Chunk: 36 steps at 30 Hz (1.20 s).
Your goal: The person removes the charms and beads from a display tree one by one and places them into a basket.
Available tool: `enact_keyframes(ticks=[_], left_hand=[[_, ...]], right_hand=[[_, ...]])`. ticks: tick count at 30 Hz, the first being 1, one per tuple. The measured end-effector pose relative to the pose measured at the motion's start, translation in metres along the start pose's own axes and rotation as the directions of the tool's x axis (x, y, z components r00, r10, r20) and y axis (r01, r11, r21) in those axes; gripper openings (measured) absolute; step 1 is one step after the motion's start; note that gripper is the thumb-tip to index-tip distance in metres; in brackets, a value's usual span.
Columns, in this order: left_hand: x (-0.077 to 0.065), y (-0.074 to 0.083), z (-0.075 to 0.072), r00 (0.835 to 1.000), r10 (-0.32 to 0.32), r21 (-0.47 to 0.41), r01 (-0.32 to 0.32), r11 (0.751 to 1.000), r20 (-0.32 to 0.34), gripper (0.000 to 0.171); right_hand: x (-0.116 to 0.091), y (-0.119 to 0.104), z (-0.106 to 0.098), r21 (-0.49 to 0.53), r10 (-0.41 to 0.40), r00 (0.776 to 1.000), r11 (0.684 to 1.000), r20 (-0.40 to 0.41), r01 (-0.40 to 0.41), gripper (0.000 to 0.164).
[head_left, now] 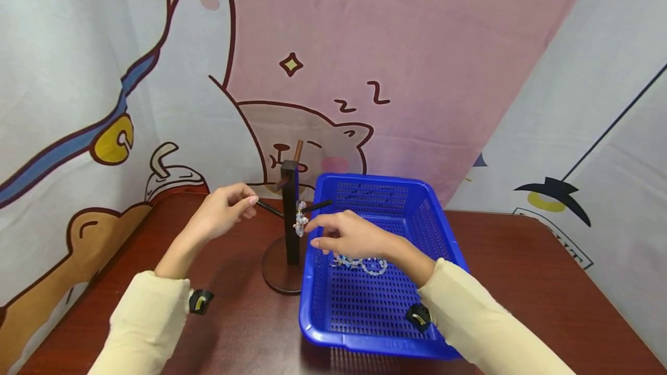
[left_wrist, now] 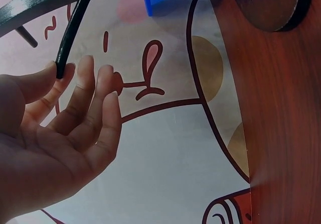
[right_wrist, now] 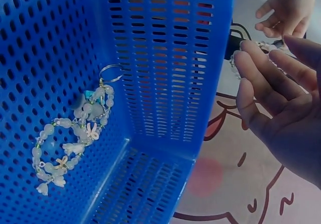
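A dark wooden stand (head_left: 290,230) with a round base and several pegs stands left of the blue basket. My left hand (head_left: 224,210) pinches the tip of a black peg (left_wrist: 72,33) on its left side between thumb and index finger. A beaded bracelet (head_left: 300,220) hangs from the peg (head_left: 318,206) on the right side. Right beside it is my right hand (head_left: 351,235), fingers loosely extended and holding nothing; whether a fingertip touches the beads I cannot tell. In the right wrist view, those fingers (right_wrist: 266,78) partly cover the hanging bracelet.
Inside the blue plastic basket (head_left: 383,343) lie pale beaded strings (right_wrist: 60,148), one with a metal ring (right_wrist: 111,73). The basket sits on a reddish-brown wooden table (head_left: 500,282), just right of the stand's base. Behind the table hangs a cartoon-printed cloth (head_left: 417,74).
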<state>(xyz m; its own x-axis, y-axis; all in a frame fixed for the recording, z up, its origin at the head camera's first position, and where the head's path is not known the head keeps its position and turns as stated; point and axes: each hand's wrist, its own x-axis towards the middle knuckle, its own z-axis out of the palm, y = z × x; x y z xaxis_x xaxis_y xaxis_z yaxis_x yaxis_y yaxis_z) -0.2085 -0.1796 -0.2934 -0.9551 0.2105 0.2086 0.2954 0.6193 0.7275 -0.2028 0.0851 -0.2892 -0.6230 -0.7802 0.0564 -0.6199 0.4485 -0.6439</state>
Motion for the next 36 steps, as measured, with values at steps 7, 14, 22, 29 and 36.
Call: enact_keyframes(ticks=[7,14,22,29,36], left_hand=[[0.001,-0.002,0.000,1.000,-0.009,0.001,0.009,1.000,0.009,0.018],[0.002,-0.001,0.000,1.000,-0.016,-0.008,0.016,1.000,0.020,0.018],[0.000,0.000,-0.001,1.000,-0.016,-0.012,0.016,1.000,0.017,0.019],[0.000,-0.001,-0.001,1.000,-0.005,-0.012,0.006,1.000,0.020,0.018],[0.000,-0.002,-0.001,1.000,-0.009,-0.014,0.009,1.000,0.022,0.019]], right_hand=[[0.006,0.007,0.005,-0.017,0.013,1.000,1.000,0.003,-0.013,0.025],[0.011,0.011,0.009,-0.059,0.016,1.000,0.998,-0.003,-0.016,0.026],[0.015,0.014,0.013,-0.039,0.031,1.000,0.999,-0.001,-0.031,0.029],[0.017,0.014,0.014,-0.022,0.022,1.000,1.000,-0.019,-0.022,0.017],[0.015,0.012,0.012,0.022,0.028,0.999,0.999,-0.043,-0.027,0.005]])
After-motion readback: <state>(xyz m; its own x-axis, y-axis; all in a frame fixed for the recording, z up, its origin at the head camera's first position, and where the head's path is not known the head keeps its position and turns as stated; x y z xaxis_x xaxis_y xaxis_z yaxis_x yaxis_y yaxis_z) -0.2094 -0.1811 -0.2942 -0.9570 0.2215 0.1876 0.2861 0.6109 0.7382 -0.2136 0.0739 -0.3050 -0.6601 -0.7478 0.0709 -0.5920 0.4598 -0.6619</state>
